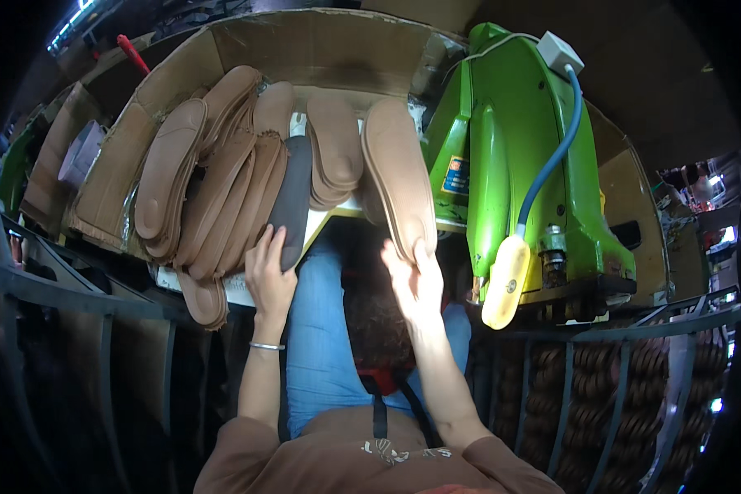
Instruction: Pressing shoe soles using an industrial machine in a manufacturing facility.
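My right hand (417, 282) grips the near end of a brown insole (397, 165), thumb on top and fingers beneath. More brown layers show along that insole's left edge; I cannot tell whether they are held too. My left hand (269, 276) lies with fingers stretched out against the near ends of a leaning row of brown insoles (243, 198) and a dark grey insole (296, 198). Between the hands, a smaller stack of brown insoles (334, 144) rests on the table. Farther left is another pile of brown insoles (170, 169).
A green machine (514, 156) stands at right, with a blue cable (561, 156) and yellow handle (506, 284) hanging in front. Cardboard walls (313, 49) enclose the table's back. One insole (203, 300) overhangs the front edge. Metal rails (82, 296) run on both sides.
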`<state>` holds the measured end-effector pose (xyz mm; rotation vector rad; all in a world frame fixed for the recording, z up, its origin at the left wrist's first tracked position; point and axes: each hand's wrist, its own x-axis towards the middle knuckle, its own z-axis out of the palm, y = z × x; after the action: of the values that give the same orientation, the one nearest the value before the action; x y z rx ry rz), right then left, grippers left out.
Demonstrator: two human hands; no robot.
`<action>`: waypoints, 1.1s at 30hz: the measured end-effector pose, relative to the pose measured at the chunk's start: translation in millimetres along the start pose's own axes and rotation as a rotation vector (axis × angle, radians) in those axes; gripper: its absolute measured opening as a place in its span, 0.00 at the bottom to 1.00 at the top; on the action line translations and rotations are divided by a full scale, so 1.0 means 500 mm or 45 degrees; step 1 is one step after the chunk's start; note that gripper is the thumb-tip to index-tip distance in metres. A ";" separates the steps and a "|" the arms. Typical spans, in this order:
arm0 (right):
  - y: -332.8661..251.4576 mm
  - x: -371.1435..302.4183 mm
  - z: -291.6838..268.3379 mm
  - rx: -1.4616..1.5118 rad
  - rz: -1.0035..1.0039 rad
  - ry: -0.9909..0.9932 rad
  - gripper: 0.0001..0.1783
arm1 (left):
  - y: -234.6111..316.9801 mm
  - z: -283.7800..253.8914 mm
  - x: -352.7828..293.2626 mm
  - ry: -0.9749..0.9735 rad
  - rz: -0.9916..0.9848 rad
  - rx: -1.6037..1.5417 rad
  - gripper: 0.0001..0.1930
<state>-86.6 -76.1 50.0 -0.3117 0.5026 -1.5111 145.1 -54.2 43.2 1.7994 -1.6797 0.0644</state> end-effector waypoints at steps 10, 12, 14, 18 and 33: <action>0.013 -0.011 -0.045 -0.474 0.351 0.007 0.24 | 0.033 -0.196 0.042 0.161 -0.689 -1.546 0.12; -0.005 -0.054 -0.057 -0.383 0.386 -0.038 0.28 | 0.037 -0.202 0.046 0.000 -0.749 -1.730 0.13; -0.017 -0.082 -0.076 -0.369 0.413 -0.091 0.28 | 0.046 -0.183 0.044 -0.003 -0.727 -1.792 0.13; -0.029 -0.129 -0.100 -0.490 0.507 -0.140 0.23 | 0.083 -0.110 0.046 0.107 -0.792 -2.004 0.14; -0.034 -0.174 -0.203 -0.489 0.497 0.141 0.12 | 0.165 0.129 0.070 0.040 -0.732 -2.116 0.24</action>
<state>-150.9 20.7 -18.5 -0.4022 0.8915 -1.0511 51.4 -112.1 44.5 0.7898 -0.5508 -1.1603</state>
